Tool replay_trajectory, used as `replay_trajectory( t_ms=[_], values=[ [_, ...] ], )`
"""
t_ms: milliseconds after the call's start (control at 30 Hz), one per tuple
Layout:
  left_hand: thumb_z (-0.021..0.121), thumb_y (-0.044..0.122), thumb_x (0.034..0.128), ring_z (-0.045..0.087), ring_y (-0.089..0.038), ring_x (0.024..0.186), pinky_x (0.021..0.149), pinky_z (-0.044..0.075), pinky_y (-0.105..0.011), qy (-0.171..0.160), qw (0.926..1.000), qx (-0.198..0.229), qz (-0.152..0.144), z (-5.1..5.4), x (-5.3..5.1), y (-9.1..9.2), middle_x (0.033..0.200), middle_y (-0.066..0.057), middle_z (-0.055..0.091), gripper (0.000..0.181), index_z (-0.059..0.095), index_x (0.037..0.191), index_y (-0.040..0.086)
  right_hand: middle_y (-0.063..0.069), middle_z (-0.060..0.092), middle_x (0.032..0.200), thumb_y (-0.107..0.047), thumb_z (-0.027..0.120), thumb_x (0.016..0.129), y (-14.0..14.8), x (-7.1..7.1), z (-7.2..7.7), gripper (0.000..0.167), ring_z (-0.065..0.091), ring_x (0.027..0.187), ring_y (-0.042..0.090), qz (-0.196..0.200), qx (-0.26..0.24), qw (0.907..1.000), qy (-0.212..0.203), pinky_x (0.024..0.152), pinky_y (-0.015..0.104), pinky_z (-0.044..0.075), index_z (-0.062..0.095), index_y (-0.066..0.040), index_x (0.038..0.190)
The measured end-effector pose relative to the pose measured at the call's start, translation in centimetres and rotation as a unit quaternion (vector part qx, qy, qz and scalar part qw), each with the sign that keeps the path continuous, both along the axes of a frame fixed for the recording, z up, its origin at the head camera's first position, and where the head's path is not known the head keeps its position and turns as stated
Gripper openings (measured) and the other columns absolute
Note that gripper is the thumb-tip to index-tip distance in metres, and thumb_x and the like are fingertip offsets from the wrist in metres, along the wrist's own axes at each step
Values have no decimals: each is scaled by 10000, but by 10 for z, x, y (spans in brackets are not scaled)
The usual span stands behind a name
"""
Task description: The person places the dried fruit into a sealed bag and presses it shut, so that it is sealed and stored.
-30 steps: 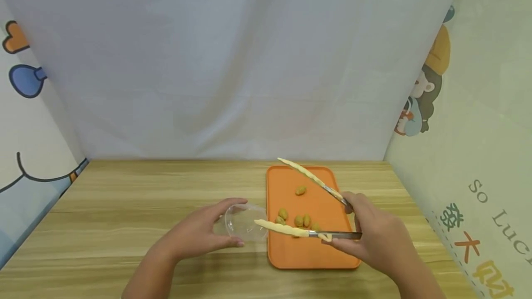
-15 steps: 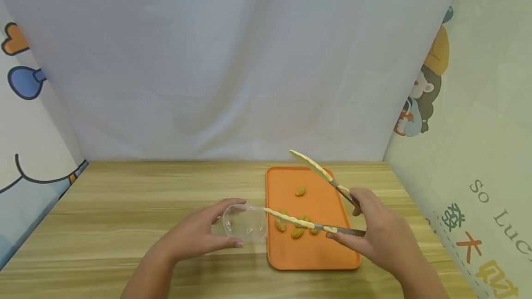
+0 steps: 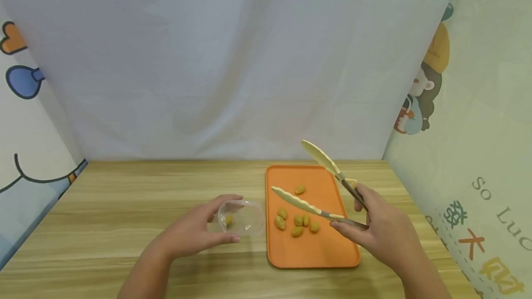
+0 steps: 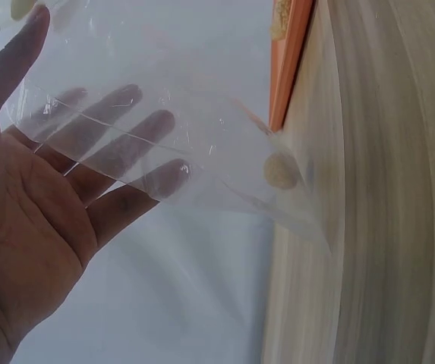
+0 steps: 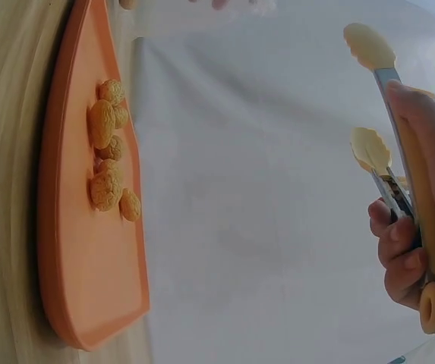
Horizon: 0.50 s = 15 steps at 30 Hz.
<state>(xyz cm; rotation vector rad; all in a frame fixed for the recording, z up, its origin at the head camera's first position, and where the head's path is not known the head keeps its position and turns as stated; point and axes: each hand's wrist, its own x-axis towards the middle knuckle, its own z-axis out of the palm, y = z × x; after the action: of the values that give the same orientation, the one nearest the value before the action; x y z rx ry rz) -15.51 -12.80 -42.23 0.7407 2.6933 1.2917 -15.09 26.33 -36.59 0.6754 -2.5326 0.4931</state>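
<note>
My left hand (image 3: pixel 195 230) holds a clear plastic bag (image 3: pixel 249 220), thumb on the near side and fingers on the far side of its mouth. One wrinkled yellow-brown oval piece (image 4: pixel 280 171) lies low inside, perhaps dried fruit; the kind is unclear. My right hand (image 3: pixel 386 234) grips metal tongs (image 5: pixel 388 83) with cream scalloped tips. The tong arms are spread well apart with nothing between them, above the orange tray (image 3: pixel 311 255). Several more wrinkled pieces (image 5: pixel 105 189) lie on the tray, most in a loose cluster, one farther back.
The tray rests on a wood-grain table (image 3: pixel 145 188), just right of the bag. A pale cloth (image 3: pixel 166 59) hangs behind the table. Printed panels stand at both sides, the right one (image 3: pixel 478 151) near my right arm.
The tongs have drawn back to the right and up from over the bag, their arms staying apart. The bag has shifted slightly left, and a piece now shows inside it.
</note>
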Motion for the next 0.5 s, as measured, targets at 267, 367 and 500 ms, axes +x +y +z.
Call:
replay_trajectory(
  t_ms=[267,367,500],
  values=[
    [730,521,830,540,-199,1282,994,439,-595,-124,9993,251,-233,4,-8,-10,1372,67,587,683,396,1418,430,-124,366,767,-478,822,744,-6,-2,2,511,175,492,-20,-139,20,9999,-99,417,179,234,459,-191,959],
    [725,513,838,539,-215,1284,984,439,-611,-154,9993,224,-272,6,-11,-13,1382,42,583,679,392,1424,426,-108,366,760,-525,812,736,-9,-2,2,549,196,501,-4,-261,116,9993,-248,431,188,244,475,-187,1008],
    [720,517,842,539,-228,1287,985,436,-617,-240,9991,171,-309,7,-15,-17,1387,32,581,678,388,1426,429,-87,375,743,-625,788,698,-12,-3,4,629,228,511,25,-444,319,9966,-611,451,203,252,480,-183,1022]
  ],
)
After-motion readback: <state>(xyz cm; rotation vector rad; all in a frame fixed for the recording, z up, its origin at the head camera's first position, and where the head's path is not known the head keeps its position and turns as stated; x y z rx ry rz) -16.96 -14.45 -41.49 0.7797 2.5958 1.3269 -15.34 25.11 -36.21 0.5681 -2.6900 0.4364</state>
